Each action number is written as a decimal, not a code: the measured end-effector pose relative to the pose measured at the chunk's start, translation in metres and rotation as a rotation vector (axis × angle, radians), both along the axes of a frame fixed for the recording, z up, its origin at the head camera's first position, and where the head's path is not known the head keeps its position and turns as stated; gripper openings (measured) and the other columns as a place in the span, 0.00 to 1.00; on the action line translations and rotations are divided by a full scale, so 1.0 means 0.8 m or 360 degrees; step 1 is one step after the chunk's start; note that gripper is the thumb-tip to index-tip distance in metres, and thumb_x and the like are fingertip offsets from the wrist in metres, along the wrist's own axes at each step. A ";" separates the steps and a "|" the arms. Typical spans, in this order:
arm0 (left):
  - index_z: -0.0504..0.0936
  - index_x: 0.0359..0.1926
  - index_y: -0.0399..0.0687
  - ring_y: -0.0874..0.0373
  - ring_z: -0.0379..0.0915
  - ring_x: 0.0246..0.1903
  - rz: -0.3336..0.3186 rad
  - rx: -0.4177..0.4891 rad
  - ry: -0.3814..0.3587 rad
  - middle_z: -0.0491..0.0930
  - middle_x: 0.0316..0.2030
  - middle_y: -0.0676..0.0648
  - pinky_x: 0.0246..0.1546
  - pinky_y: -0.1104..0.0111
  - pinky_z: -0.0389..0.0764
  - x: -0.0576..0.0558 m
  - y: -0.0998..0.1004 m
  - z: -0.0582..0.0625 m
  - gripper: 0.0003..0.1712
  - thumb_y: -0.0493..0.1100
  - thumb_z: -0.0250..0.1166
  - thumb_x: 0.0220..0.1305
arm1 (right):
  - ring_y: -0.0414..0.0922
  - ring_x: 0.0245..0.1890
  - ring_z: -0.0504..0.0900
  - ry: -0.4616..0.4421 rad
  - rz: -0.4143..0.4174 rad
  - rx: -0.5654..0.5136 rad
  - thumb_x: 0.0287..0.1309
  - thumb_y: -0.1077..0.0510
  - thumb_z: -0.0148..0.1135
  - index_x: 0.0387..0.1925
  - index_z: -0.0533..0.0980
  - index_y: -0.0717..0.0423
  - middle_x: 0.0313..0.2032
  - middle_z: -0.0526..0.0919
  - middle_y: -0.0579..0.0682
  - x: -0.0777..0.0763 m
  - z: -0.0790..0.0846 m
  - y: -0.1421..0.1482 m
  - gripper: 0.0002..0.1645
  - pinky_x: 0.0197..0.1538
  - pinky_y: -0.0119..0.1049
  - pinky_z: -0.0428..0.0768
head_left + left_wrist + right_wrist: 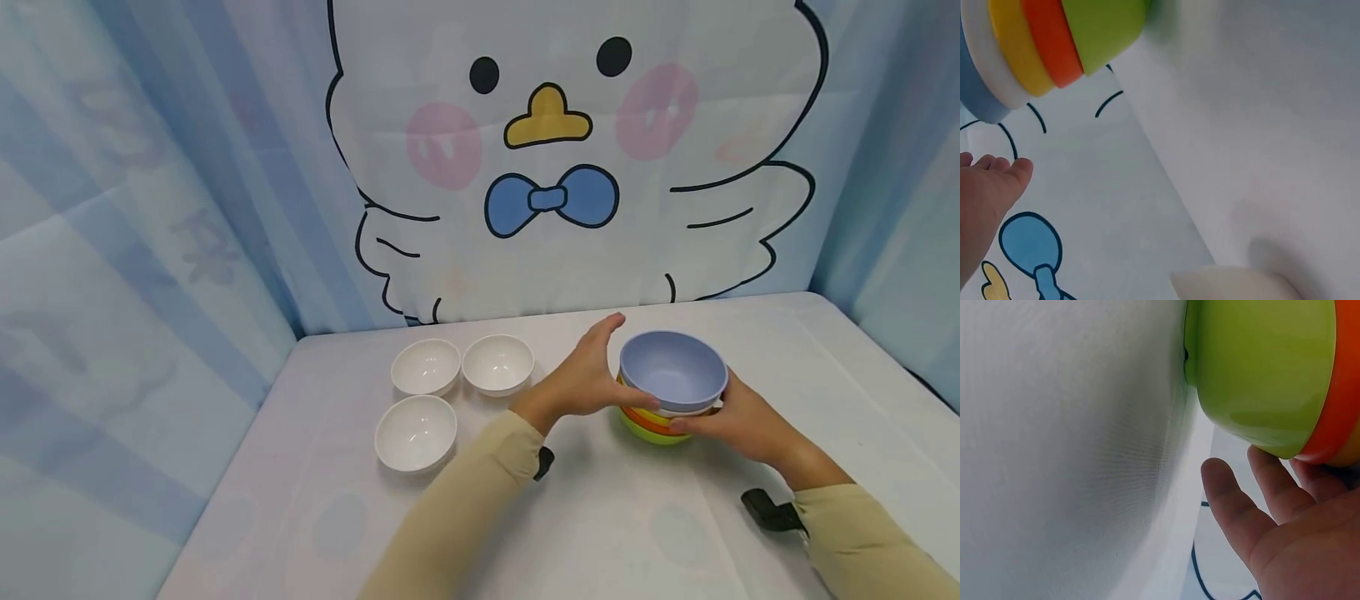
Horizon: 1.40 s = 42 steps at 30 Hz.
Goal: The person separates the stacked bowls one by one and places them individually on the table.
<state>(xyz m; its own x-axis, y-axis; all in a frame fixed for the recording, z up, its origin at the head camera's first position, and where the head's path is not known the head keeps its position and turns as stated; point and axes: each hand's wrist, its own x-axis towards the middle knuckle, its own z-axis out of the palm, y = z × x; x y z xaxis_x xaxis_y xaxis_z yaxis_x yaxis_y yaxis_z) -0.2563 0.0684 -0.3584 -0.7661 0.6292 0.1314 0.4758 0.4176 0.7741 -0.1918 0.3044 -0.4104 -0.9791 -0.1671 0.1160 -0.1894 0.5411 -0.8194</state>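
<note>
A stack of nested bowls stands at the right of the table: a periwinkle-blue bowl (672,367) on top, then white, yellow and orange (1054,40), with a green bowl (1260,369) at the bottom. My right hand (757,427) holds the stack from its right side, thumb along the front and fingers round the back. In the right wrist view its fingertips meet the green and orange walls. On the other side is my left hand (581,375), fingers stretched out and thumb at the blue bowl's near rim; the left wrist view shows its fingers apart from the bowls.
Three white bowls stand close together at the left: one at the back left (425,367), one beside it (498,365) and one in front (416,433). Behind the white-covered table (315,500) hangs a curtain (555,275) with a cartoon bird.
</note>
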 end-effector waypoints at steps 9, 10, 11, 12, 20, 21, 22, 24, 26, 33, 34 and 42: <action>0.50 0.79 0.51 0.60 0.60 0.65 -0.0004 -0.0037 -0.0078 0.54 0.75 0.53 0.59 0.66 0.72 -0.002 0.030 -0.012 0.66 0.55 0.81 0.47 | 0.63 0.61 0.65 0.0008 -0.0009 0.0044 0.54 0.56 0.76 0.74 0.46 0.66 0.66 0.61 0.67 0.001 0.002 0.000 0.60 0.58 0.47 0.74; 0.50 0.79 0.51 0.60 0.60 0.65 -0.0004 -0.0044 -0.0068 0.54 0.75 0.53 0.59 0.67 0.72 -0.002 0.032 -0.012 0.66 0.55 0.81 0.47 | 0.62 0.61 0.66 0.0013 -0.0008 0.0048 0.54 0.56 0.76 0.74 0.46 0.66 0.66 0.61 0.66 0.001 0.002 0.000 0.59 0.56 0.39 0.74; 0.50 0.79 0.51 0.60 0.59 0.65 -0.0005 -0.0055 -0.0058 0.54 0.74 0.53 0.59 0.67 0.72 -0.001 0.034 -0.012 0.66 0.55 0.81 0.47 | 0.61 0.60 0.66 0.0016 -0.0009 0.0056 0.54 0.56 0.76 0.74 0.47 0.66 0.66 0.61 0.66 0.001 0.002 0.001 0.59 0.53 0.32 0.74; 0.50 0.79 0.50 0.60 0.59 0.65 -0.0002 -0.0065 -0.0051 0.54 0.74 0.53 0.58 0.68 0.72 -0.001 0.035 -0.012 0.66 0.55 0.81 0.46 | 0.61 0.60 0.66 0.0017 -0.0010 0.0060 0.54 0.55 0.76 0.74 0.47 0.66 0.65 0.62 0.66 0.001 0.002 0.001 0.59 0.51 0.27 0.72; 0.50 0.79 0.49 0.61 0.60 0.64 0.0026 -0.0130 -0.0036 0.56 0.73 0.53 0.56 0.70 0.72 0.002 0.039 -0.013 0.67 0.57 0.81 0.46 | 0.60 0.61 0.64 -0.0012 0.0001 0.0021 0.56 0.57 0.74 0.75 0.46 0.66 0.66 0.61 0.66 0.006 0.003 0.001 0.59 0.51 0.33 0.72; 0.50 0.78 0.49 0.61 0.60 0.64 0.0027 -0.0139 -0.0026 0.56 0.73 0.53 0.56 0.70 0.72 0.002 0.039 -0.013 0.67 0.57 0.81 0.46 | 0.60 0.61 0.65 -0.0008 0.0003 0.0022 0.55 0.57 0.74 0.75 0.46 0.66 0.66 0.61 0.65 0.006 0.003 0.001 0.58 0.51 0.33 0.72; 0.50 0.78 0.48 0.61 0.59 0.64 0.0028 -0.0147 -0.0015 0.56 0.73 0.53 0.56 0.71 0.72 0.002 0.039 -0.012 0.67 0.57 0.81 0.46 | 0.59 0.61 0.65 -0.0006 0.0004 0.0023 0.55 0.57 0.74 0.75 0.46 0.66 0.66 0.61 0.65 0.006 0.003 0.001 0.58 0.51 0.31 0.72; 0.50 0.78 0.47 0.61 0.59 0.64 0.0028 -0.0161 0.0003 0.56 0.73 0.53 0.56 0.71 0.71 0.002 0.040 -0.012 0.67 0.57 0.81 0.46 | 0.59 0.61 0.65 0.0000 0.0008 0.0026 0.55 0.57 0.74 0.74 0.46 0.66 0.66 0.61 0.65 0.005 0.004 0.001 0.58 0.50 0.30 0.72; 0.50 0.78 0.46 0.61 0.59 0.64 0.0032 -0.0175 0.0014 0.56 0.73 0.53 0.56 0.71 0.71 0.001 0.040 -0.012 0.67 0.58 0.81 0.45 | 0.59 0.61 0.65 0.0007 0.0012 0.0034 0.55 0.57 0.74 0.74 0.46 0.66 0.66 0.61 0.66 0.005 0.005 0.000 0.58 0.50 0.28 0.72; 0.52 0.78 0.47 0.62 0.61 0.61 0.0058 -0.0140 0.0000 0.59 0.71 0.51 0.54 0.72 0.72 0.003 0.043 -0.011 0.66 0.59 0.80 0.45 | 0.59 0.59 0.66 0.0020 0.0013 0.0035 0.56 0.57 0.74 0.74 0.47 0.66 0.65 0.62 0.65 0.004 0.007 0.000 0.57 0.47 0.24 0.72; 0.53 0.77 0.47 0.62 0.61 0.61 0.0061 -0.0141 0.0006 0.59 0.71 0.51 0.54 0.72 0.73 0.003 0.043 -0.011 0.65 0.59 0.80 0.46 | 0.58 0.59 0.66 0.0021 0.0017 0.0029 0.56 0.57 0.74 0.74 0.48 0.66 0.65 0.62 0.65 0.004 0.007 0.000 0.57 0.47 0.24 0.72; 0.55 0.77 0.47 0.62 0.62 0.60 0.0077 -0.0102 0.0021 0.62 0.69 0.52 0.52 0.71 0.74 0.004 0.042 -0.011 0.64 0.59 0.80 0.46 | 0.52 0.57 0.67 0.0043 0.0037 0.0003 0.55 0.58 0.74 0.74 0.48 0.64 0.65 0.63 0.64 0.003 0.003 0.001 0.57 0.47 0.25 0.74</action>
